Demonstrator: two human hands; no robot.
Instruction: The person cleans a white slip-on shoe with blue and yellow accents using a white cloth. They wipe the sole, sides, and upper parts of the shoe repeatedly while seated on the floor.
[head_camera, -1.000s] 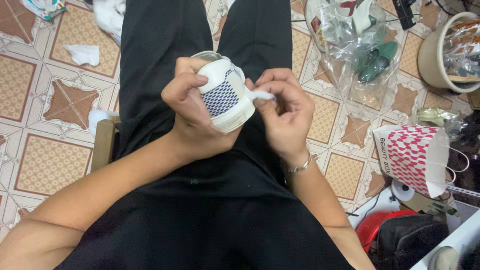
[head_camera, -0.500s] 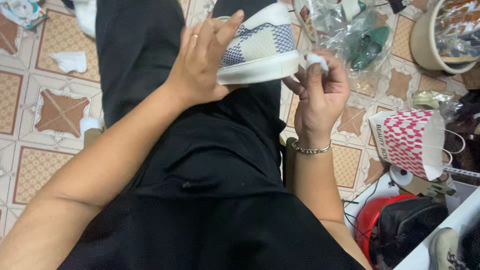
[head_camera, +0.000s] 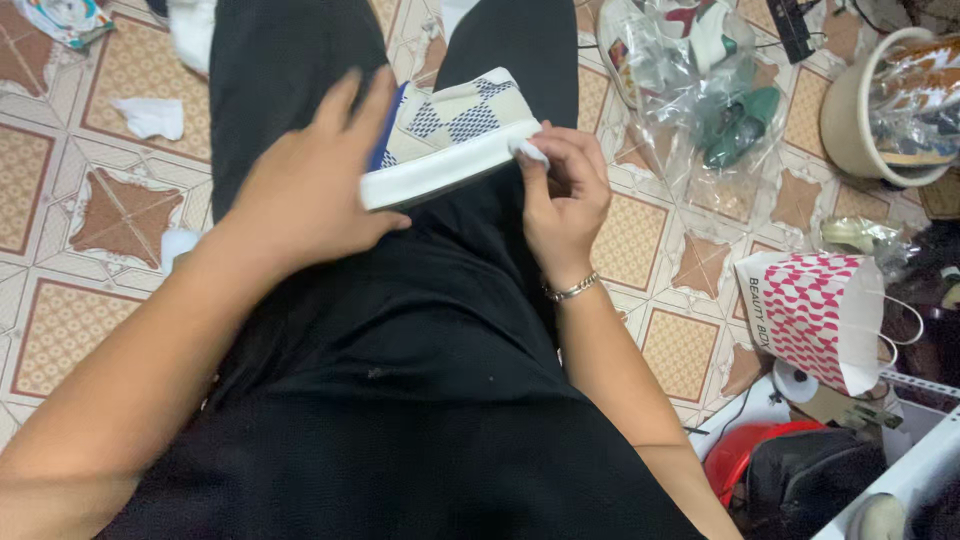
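One checkered shoe (head_camera: 455, 135) between left hand (head_camera: 305, 190) and right hand (head_camera: 565, 190).

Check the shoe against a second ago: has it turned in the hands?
Yes. The shoe showed its heel end; now its white sole edge lies sideways across the black trousers, left hand over it.

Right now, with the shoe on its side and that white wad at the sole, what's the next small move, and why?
Probably slide the white wad along the sole's white edge. The right hand pinches it against that edge at one end of the checkered shoe, while the left hand steadies the other end, and most of the edge lies beyond it.
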